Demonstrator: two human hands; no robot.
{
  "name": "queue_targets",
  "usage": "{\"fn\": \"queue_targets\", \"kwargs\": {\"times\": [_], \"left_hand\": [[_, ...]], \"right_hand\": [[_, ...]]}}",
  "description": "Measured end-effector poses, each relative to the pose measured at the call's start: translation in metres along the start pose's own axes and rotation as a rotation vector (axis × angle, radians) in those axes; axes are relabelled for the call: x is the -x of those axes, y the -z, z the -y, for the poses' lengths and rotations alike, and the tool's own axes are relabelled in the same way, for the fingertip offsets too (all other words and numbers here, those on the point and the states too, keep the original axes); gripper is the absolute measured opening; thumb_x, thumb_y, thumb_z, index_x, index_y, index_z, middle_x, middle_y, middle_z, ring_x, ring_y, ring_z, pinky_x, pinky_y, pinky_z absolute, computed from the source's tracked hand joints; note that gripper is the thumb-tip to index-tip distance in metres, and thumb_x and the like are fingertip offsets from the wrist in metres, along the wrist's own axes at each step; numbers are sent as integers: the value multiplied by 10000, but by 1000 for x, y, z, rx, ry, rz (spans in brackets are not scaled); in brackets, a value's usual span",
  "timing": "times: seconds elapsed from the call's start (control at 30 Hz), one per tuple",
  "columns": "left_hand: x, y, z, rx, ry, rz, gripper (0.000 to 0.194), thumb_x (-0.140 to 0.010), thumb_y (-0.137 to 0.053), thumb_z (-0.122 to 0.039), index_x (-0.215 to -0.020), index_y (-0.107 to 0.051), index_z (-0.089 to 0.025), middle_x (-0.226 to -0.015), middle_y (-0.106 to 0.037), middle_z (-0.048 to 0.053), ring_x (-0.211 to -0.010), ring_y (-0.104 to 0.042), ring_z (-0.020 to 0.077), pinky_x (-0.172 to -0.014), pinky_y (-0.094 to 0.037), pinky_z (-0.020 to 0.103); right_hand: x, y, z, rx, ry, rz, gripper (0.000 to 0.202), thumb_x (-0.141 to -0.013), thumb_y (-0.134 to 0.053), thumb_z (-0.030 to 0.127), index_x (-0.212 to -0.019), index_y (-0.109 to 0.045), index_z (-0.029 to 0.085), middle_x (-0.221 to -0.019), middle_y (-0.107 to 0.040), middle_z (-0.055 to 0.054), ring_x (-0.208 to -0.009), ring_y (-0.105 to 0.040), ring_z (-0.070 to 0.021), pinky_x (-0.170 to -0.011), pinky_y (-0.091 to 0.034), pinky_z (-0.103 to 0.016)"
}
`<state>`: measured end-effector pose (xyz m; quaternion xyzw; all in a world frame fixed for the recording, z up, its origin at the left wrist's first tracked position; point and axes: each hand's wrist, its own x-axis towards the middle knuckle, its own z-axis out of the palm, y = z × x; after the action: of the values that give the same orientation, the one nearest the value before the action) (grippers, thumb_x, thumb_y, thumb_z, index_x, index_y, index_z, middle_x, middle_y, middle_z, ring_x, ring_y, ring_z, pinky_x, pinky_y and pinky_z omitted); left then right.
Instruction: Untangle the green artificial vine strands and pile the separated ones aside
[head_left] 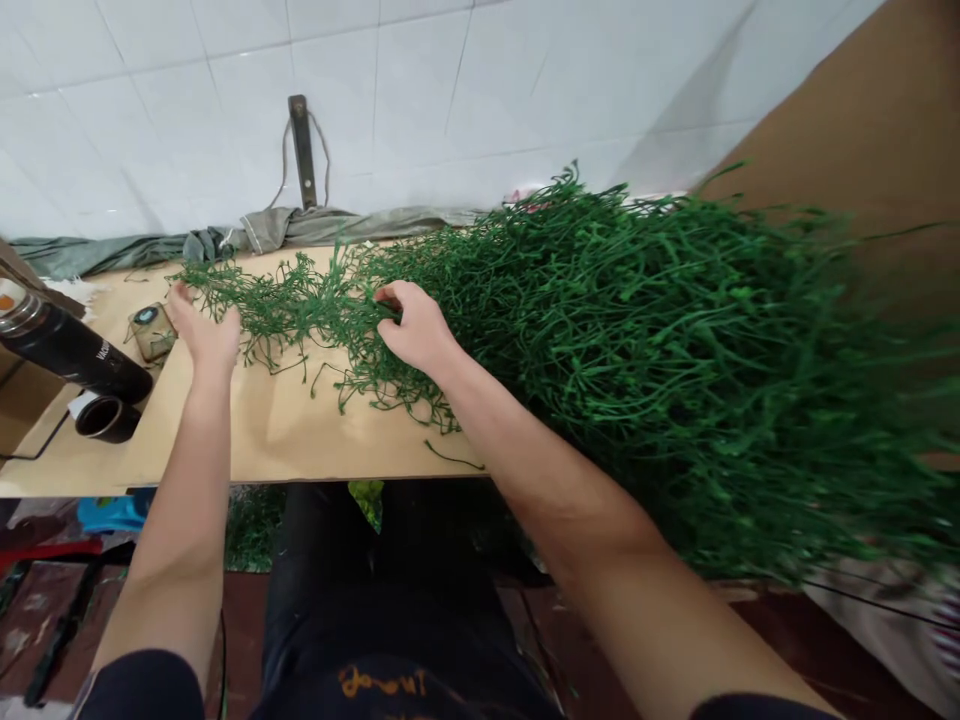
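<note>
A long tangle of thin green artificial plant stems (600, 320) with small budded tips runs across the work surface. It is heaped thickly on the right and thins out to the left. My left hand (204, 328) is at the thin left end, thumb and fingers spread wide, fingertips by the outermost stems. My right hand (418, 328) is at the near side of the heap, where it narrows. Its fingers curl in among the stems, a small gap showing between thumb and forefinger; the other fingers are partly hidden.
The tan board (300, 440) ends close to my lap. On the left are a black vacuum flask (82, 350), a dark cup (107, 417) and a small box-like device (152, 332). Rolled grey-green cloth (300, 228) lies along the tiled wall; brown cardboard (885, 120) stands at right.
</note>
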<state>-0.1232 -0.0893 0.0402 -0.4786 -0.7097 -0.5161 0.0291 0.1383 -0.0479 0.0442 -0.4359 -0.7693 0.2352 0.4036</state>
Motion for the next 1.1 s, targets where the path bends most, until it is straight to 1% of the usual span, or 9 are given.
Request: {"fn": "queue_targets", "kwargs": {"times": [0.03, 0.1, 0.17, 0.27, 0.4, 0.5, 0.77, 0.97, 1.1], "left_hand": [[7, -2, -10, -73, -149, 52, 758, -688, -663, -322, -1334, -299, -164, -1435, -339, 169, -1356, -321, 295, -1141, -228, 440], [20, -12, -29, -215, -310, 257, 726, -687, -676, -430, -1307, -390, -183, -1412, -413, 148, -1349, -335, 309, -1128, -230, 451], [29, -26, -44, -389, -317, 431, 492, -774, -585, -428, -1179, -524, -156, -1278, -555, 156, -1270, -441, 309, -1095, -258, 452], [29, -39, -50, -570, -267, 520, 244, -854, -450, -321, -927, -621, -162, -1029, -678, 136, -1093, -578, 273, -1002, -321, 409], [15, -37, -47, -642, -369, 518, 233, -855, -395, -263, -789, -608, -194, -930, -696, 100, -977, -621, 251, -841, -348, 368], [1, -32, -46, -686, -366, 506, 220, -843, -391, -236, -756, -590, -194, -873, -695, 93, -918, -634, 261, -781, -341, 350], [-29, -31, -21, -730, -151, 386, 189, -802, -431, -189, -915, -582, -207, -923, -692, 127, -926, -632, 302, -742, -395, 351], [-43, -33, -5, -658, 22, 352, 73, -781, -472, -214, -791, -543, -202, -941, -677, 160, -981, -623, 345, -785, -440, 410], [-55, -32, 1, -617, 117, 288, 149, -814, -417, -224, -673, -455, -192, -989, -656, 229, -1030, -601, 402, -819, -437, 518]], "right_hand": [[1, -2, 3, -5, 25, 26, 339, -626, -455, 43, -929, -585, 122, -1007, -624, -117, -921, -589, -208, -929, -464, -397], [3, -7, 10, -1, 88, 84, 345, -633, -452, 39, -939, -592, 117, -1006, -627, -113, -916, -592, -202, -909, -472, -374], [5, -8, 17, 43, 147, 126, 346, -643, -450, 30, -944, -601, 113, -1006, -631, -111, -929, -594, -202, -897, -475, -355], [6, -1, 22, 164, 151, 175, 362, -667, -440, 13, -970, -611, 114, -1037, -645, -113, -964, -600, -213, -902, -466, -346], [2, 16, 20, 328, 58, 165, 380, -725, -418, 25, -1030, -610, 144, -1038, -668, -106, -969, -613, -239, -903, -456, -381], [0, 21, 20, 387, 36, 136, 369, -766, -419, 68, -1073, -603, 156, -1043, -667, -114, -950, -615, -248, -873, -462, -382], [-1, 25, 26, 440, 35, 200, 240, -788, -465, 207, -959, -620, 140, -959, -667, -121, -874, -598, -238, -766, -433, -326], [-1, 33, 29, 393, 58, 299, 167, -823, -460, 297, -769, -543, 162, -766, -597, -61, -692, -497, -150, -646, -338, -261], [-1, 32, 33, 315, 47, 331, 228, -825, -498, 340, -679, -441, 175, -684, -508, -8, -615, -402, -103, -604, -291, -247]]}}
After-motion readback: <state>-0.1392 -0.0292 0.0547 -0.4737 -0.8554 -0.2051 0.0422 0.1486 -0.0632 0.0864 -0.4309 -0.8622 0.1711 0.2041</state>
